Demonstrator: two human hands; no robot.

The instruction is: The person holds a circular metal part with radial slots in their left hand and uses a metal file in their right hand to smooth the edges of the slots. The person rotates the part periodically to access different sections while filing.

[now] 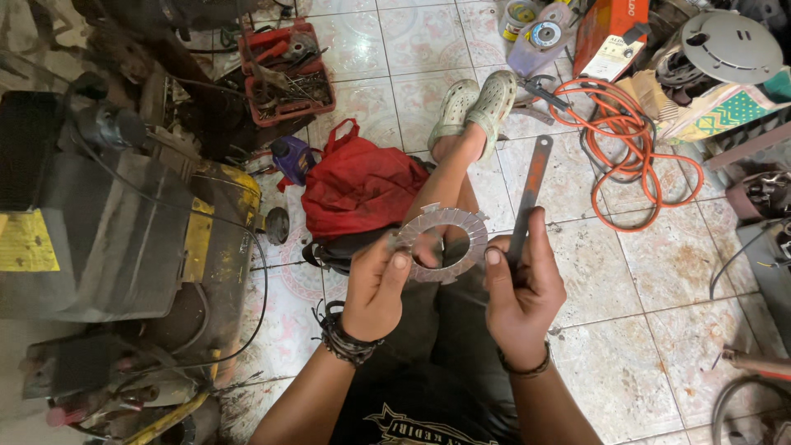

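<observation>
The left hand (375, 284) holds one flat toothed metal ring (442, 245) by its left edge, fingers pinched on it, raised above the lap. The right hand (521, 284) has its grip clenched around one long flat metal file (527, 194) that points up and away, its thumb just beside the ring's right edge. On the tiled floor (610, 330) lie one red cloth bag (358, 185), one coiled orange hose (634, 148) and one red tray of tools (288, 70). Two pale clogs (478, 103) sit crossed beyond.
</observation>
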